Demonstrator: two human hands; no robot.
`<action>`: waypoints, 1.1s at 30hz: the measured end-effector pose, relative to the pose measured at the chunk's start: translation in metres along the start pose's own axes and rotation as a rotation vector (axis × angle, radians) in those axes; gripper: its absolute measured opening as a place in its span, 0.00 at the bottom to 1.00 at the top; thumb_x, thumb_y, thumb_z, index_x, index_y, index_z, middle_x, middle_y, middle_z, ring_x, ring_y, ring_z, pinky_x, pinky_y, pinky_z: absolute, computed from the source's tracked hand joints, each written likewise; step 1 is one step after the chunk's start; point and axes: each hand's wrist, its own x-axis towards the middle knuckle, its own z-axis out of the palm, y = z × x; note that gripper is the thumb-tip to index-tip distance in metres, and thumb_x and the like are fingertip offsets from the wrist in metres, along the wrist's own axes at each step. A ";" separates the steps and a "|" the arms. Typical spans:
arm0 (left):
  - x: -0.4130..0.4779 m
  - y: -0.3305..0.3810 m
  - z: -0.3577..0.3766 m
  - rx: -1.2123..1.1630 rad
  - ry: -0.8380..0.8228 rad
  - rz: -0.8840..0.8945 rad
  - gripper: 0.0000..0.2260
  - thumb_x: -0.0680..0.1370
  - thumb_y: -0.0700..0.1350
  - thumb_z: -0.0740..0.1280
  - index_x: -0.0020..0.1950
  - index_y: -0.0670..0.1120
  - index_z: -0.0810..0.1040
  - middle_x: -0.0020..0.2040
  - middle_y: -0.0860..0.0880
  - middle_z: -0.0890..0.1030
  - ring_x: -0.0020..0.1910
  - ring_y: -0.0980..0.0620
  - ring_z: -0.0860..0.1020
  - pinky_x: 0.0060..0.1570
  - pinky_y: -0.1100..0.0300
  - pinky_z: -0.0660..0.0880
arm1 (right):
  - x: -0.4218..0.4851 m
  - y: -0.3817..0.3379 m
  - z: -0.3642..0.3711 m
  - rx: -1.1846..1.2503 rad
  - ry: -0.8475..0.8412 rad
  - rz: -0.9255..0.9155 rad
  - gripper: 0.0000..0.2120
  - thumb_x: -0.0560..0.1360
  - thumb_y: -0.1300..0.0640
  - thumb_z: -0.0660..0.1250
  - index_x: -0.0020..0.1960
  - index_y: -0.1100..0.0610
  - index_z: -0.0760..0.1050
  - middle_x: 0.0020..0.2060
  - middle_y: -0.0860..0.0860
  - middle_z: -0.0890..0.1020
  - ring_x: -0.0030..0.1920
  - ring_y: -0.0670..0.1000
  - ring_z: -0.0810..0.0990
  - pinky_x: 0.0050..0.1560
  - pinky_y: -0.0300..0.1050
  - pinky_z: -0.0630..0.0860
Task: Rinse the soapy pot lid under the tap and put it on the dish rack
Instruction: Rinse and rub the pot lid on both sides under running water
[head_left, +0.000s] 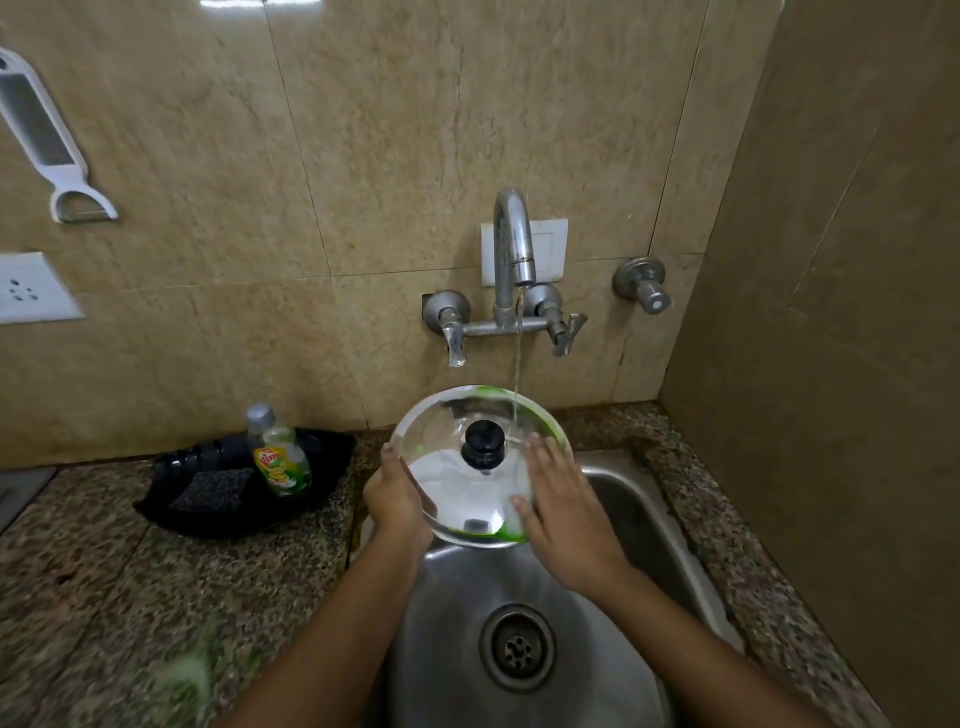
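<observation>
A shiny steel pot lid (457, 483) with a black knob (483, 441) is held tilted over the steel sink (613, 478). Green soap clings to its far rim and near edge. A thin stream of water runs from the wall tap (514, 244) onto the lid's upper right part. My left hand (397, 501) grips the lid's left rim. My right hand (558, 499) lies flat with fingers spread on the lid's right side. No dish rack is in view.
A black tray (322, 467) on the granite counter at the left holds a green dish-soap bottle (280, 457) and a dark scrub pad (213, 488). The drain (517, 647) sits below my arms. A grater (39, 130) hangs on the tiled wall. A wall closes off the right side.
</observation>
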 end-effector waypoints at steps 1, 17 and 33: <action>-0.002 -0.003 0.002 0.003 -0.001 0.024 0.15 0.81 0.51 0.59 0.49 0.40 0.77 0.40 0.45 0.79 0.37 0.47 0.77 0.34 0.60 0.73 | 0.010 0.000 0.001 0.007 -0.004 -0.020 0.29 0.81 0.44 0.45 0.78 0.52 0.42 0.77 0.46 0.43 0.77 0.46 0.40 0.77 0.47 0.43; -0.009 -0.025 0.009 0.019 -0.079 -0.003 0.19 0.82 0.53 0.57 0.40 0.43 0.77 0.36 0.45 0.80 0.34 0.48 0.78 0.36 0.58 0.74 | 0.014 -0.023 0.007 -0.037 -0.152 -0.457 0.23 0.81 0.52 0.50 0.76 0.50 0.59 0.77 0.47 0.58 0.77 0.46 0.50 0.76 0.46 0.45; 0.016 -0.021 0.010 0.202 -0.215 0.069 0.17 0.79 0.56 0.60 0.40 0.47 0.80 0.38 0.44 0.82 0.43 0.40 0.81 0.50 0.42 0.78 | 0.103 0.042 -0.026 0.164 -0.354 -0.145 0.23 0.83 0.47 0.46 0.77 0.46 0.52 0.77 0.43 0.50 0.74 0.41 0.42 0.72 0.43 0.37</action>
